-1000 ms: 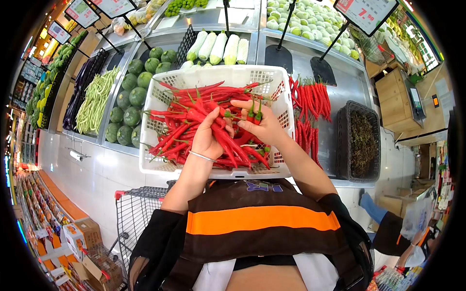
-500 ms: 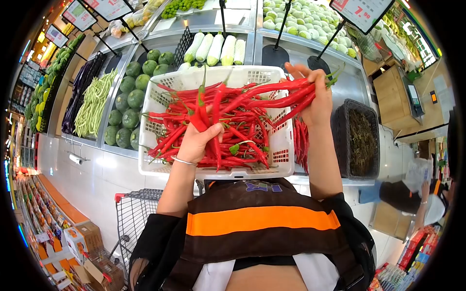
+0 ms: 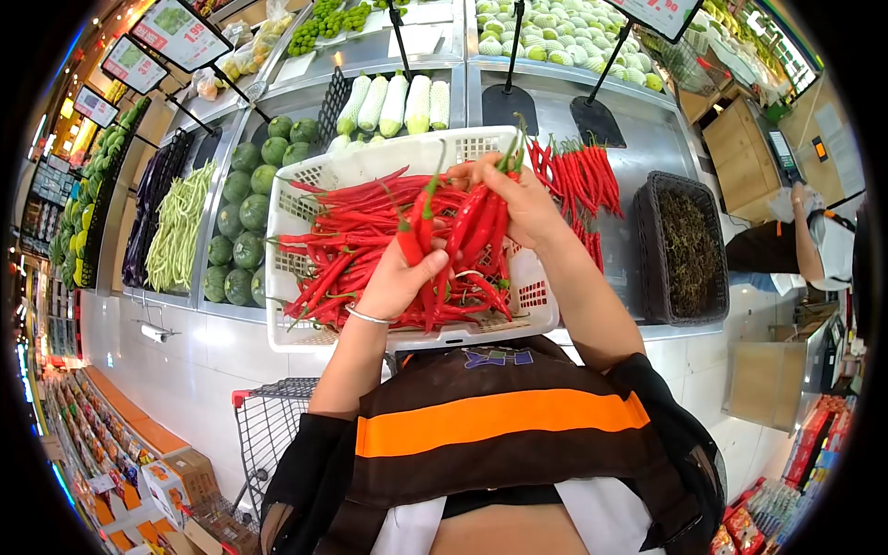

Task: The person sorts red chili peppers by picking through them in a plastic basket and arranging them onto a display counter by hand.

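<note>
A white plastic basket [image 3: 310, 340] full of long red chili peppers [image 3: 338, 264] stands before me at the display edge. Over its middle, my left hand [image 3: 400, 282] is closed around a few chilies, their green stems pointing up. My right hand [image 3: 520, 199] grips several chilies near their stems at the basket's right side, their red bodies hanging toward my left hand. The fingertips of both hands are partly hidden by the peppers. Beyond the basket's right side, more red chilies [image 3: 583, 176] lie in a row on the metal display [image 3: 629, 208].
A dark woven basket [image 3: 686, 250] of brownish stuff sits at the right. Left are watermelons [image 3: 248, 222], green beans [image 3: 180, 227] and eggplants [image 3: 148, 217]. Net-wrapped pale gourds [image 3: 393, 106] lie behind. Sign stands [image 3: 597, 120] rise nearby. A shopping cart [image 3: 273, 425] is at lower left; another person [image 3: 786, 245] stands far right.
My right hand has come left and down with its chilies, from beyond the basket's back right corner to close beside my left hand. The chili row on the display now shows.
</note>
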A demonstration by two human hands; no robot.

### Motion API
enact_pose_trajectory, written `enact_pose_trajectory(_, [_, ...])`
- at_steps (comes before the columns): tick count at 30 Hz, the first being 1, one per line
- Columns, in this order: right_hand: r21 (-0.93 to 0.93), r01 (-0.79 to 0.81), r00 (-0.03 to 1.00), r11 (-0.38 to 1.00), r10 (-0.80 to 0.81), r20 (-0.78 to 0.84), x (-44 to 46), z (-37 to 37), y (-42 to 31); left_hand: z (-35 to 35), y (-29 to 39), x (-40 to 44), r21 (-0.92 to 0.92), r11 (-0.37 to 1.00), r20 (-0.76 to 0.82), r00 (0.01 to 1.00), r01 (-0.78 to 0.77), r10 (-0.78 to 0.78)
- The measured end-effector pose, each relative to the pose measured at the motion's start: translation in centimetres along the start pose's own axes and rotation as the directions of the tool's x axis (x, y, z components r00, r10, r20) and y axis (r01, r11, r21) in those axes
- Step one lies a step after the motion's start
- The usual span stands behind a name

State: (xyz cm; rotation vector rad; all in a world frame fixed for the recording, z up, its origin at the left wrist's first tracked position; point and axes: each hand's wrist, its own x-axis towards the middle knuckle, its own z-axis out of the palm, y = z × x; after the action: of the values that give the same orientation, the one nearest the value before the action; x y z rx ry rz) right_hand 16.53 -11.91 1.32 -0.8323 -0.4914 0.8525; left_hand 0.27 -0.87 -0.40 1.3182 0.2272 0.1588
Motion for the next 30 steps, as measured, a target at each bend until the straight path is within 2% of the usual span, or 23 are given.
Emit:
enact_pose_trajectory(1, [-0.001, -0.004, 1.0, 1.0, 0.004, 0.002, -0.2, -0.1, -0.4, -0.3, -0.5, 0.0, -0.003, 1.0, -0.003, 1.0, 0.0, 0.0])
enact_pose_trajectory(3, [0.051, -0.101, 0.995, 0.994, 0.1, 0.022, -0.7, -0.4, -1.0, -0.9, -1.3, 0.4, 0.114, 0.993, -0.121, 0.991, -0.042, 0.056])
enact_pose_trajectory(4, [-0.117, -0.021, 0.995, 0.993, 0.032, 0.093, -0.5, -0.9, -0.4, -0.8, -1.3, 0.6, 0.067, 0.998, -0.098, 0.995, -0.011, 0.017])
enact_pose_trajectory(5, [-0.116, -0.022, 0.995, 0.993, 0.033, 0.093, -0.5, -0.8, -0.1, -0.4, -1.2, 0.8, 0.067, 0.998, -0.099, 0.995, -0.01, 0.017])
enact_pose_trajectory(7, [-0.526, 0.033, 0.998, 0.85, -0.003, 0.057, -0.6, 0.7, 0.7, 0.7, -0.8, 1.4, 0.402, 0.907, -0.224, 0.947, -0.126, 0.231])
enact_pose_trajectory(8, [-0.506, 0.041, 0.996, 0.862, 0.004, 0.088, -0.9, 1.6, 0.6, 1.1, -0.4, 1.5, 0.532, 0.839, -0.225, 0.935, -0.118, 0.273])
enact_pose_trajectory(11, [-0.511, 0.077, 0.996, 0.856, -0.048, 0.07, -1.0, 1.2, 1.5, 1.5, 0.2, 1.4, 0.584, 0.798, -0.211, 0.921, -0.151, 0.329])
enact_pose_trajectory(12, [-0.478, 0.04, 0.998, 0.878, -0.054, -0.014, -1.1, 1.2, 1.3, 1.1, -0.5, 1.3, 0.439, 0.89, -0.262, 0.93, -0.122, 0.257])
enact_pose_trajectory(13, [-0.491, 0.042, 0.992, 0.87, -0.093, -0.081, -1.0, 0.6, 1.2, 0.8, -0.8, 1.3, 0.439, 0.891, -0.264, 0.93, -0.119, 0.255])
enact_pose_trajectory(15, [-0.139, 0.026, 0.996, 0.99, -0.038, -0.082, -0.5, -0.5, 0.7, 0.5, -0.9, 1.3, 0.209, 0.953, -0.207, 0.942, -0.22, 0.263])
enact_pose_trajectory(16, [-0.126, -0.026, 0.998, 0.992, 0.018, -0.064, -0.5, -1.0, 0.3, 0.9, 0.2, 0.8, 0.155, 0.975, -0.159, 0.97, -0.157, 0.182])
enact_pose_trajectory(17, [-0.127, -0.025, 0.998, 0.992, 0.017, -0.065, -0.6, -0.9, 0.2, 0.8, 0.0, 0.9, 0.155, 0.975, -0.158, 0.97, -0.159, 0.183])
enact_pose_trajectory(19, [-0.155, -0.137, 0.99, 0.978, 0.14, 0.012, -0.7, -0.5, 0.1, 0.5, -0.5, 0.9, 0.321, 0.946, -0.009, 0.999, -0.048, 0.054])
enact_pose_trajectory(20, [-0.104, -0.176, 0.975, 0.979, 0.188, 0.116, -0.9, -0.4, 0.2, 0.8, -0.5, 0.9, 0.379, 0.924, 0.009, 0.999, -0.05, 0.05])
enact_pose_trajectory(21, [-0.103, -0.176, 0.975, 0.979, 0.187, 0.116, -1.0, -0.4, 0.5, 0.9, -0.4, 0.8, 0.379, 0.924, 0.008, 0.999, -0.05, 0.051])
enact_pose_trajectory(23, [-0.215, -0.056, 0.989, 0.975, 0.084, 0.123, -1.0, -0.5, 1.3, 1.1, -0.4, 0.6, 0.099, 0.995, 0.018, 0.999, 0.029, -0.031])
enact_pose_trajectory(24, [-0.086, -0.068, 0.984, 0.994, 0.082, 0.161, -0.9, -0.5, 1.6, 0.8, -0.6, 0.6, 0.07, 0.997, -0.013, 1.0, 0.021, -0.02])
enact_pose_trajectory(25, [-0.085, -0.07, 0.983, 0.994, 0.084, 0.162, -0.9, -0.7, 1.5, 0.4, -0.4, 0.7, 0.07, 0.997, -0.015, 1.0, 0.023, -0.021])
enact_pose_trajectory(27, [0.139, -0.098, 0.993, 0.985, 0.088, 0.074, -1.3, -0.9, 0.7, -0.5, -0.1, 0.9, -0.165, 0.982, -0.056, 0.995, -0.092, 0.084])
enact_pose_trajectory(29, [0.15, -0.103, 0.99, 0.983, 0.086, 0.114, -0.9, -2.0, 0.6, -1.2, 0.7, 0.5, -0.134, 0.99, -0.229, 0.973, -0.035, 0.004])
enact_pose_trajectory(30, [0.013, -0.076, 0.991, 0.997, 0.074, 0.108, -0.9, -1.7, 0.3, -1.9, 0.4, 0.6, -0.034, 0.999, -0.209, 0.978, -0.022, 0.014])
